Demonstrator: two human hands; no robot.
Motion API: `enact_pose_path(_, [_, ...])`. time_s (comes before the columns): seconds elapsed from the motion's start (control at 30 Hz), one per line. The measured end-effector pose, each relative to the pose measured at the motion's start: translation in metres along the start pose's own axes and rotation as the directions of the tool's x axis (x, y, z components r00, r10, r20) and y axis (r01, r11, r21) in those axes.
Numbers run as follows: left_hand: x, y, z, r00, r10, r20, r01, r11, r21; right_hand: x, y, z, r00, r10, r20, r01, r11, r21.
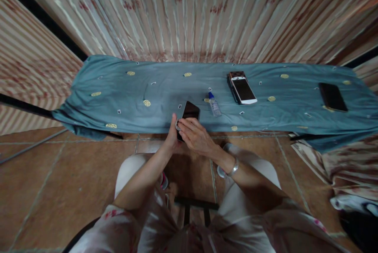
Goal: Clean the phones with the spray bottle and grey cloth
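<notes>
Near the front edge of the cloth-covered table, my left hand [171,138] grips a dark smartphone [191,110] from its lower left side, thumb pointing up along the edge. My right hand [195,136] lies over the lower part of the phone's screen, its fingers bent together. Under those fingertips shows a small white piece [177,124], too small to identify for certain. Just right of the phone lies a small clear bottle [215,107] with a blue cap. The lower half of the phone is hidden by my hands.
A white-framed phone [243,90] rests on a dark item with a brown patterned end [237,74]. Farther right lies another dark phone or case [333,97]. The blue cloth [165,83] hangs over the table's edges, and a striped curtain [183,20] stands behind.
</notes>
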State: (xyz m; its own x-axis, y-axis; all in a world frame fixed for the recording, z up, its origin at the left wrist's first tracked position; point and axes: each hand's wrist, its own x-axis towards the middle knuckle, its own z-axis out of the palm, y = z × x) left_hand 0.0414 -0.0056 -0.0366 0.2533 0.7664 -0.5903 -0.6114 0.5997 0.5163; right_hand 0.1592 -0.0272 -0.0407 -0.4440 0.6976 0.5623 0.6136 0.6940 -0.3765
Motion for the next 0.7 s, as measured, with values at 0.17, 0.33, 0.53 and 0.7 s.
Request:
enact_pose_path(0.17, [-0.002,-0.002,0.01,0.997,0.075,-0.012,-0.074,0.996,0.056,0.004,0.01,-0.008,0.998,0.039,0.045,-0.039,0.999,-0.001])
enact_pose_path(0.33, [-0.003,-0.003,0.018,0.998,0.0,0.06,-0.006,0.994,0.107,0.008,0.03,-0.015,0.992,0.128,0.006,-0.127,0.99,-0.061])
enact_pose_path(0.53, [-0.007,-0.004,0.014,0.997,-0.045,0.061,0.031,0.975,0.222,0.012,0.052,-0.019,0.979,0.202,-0.041,-0.205,0.973,-0.102])
enact_pose_path(0.7, [-0.005,-0.006,0.01,0.997,-0.012,0.074,-0.008,0.966,0.259,0.015,0.059,-0.021,0.973,0.218,-0.073,-0.225,0.966,-0.124])
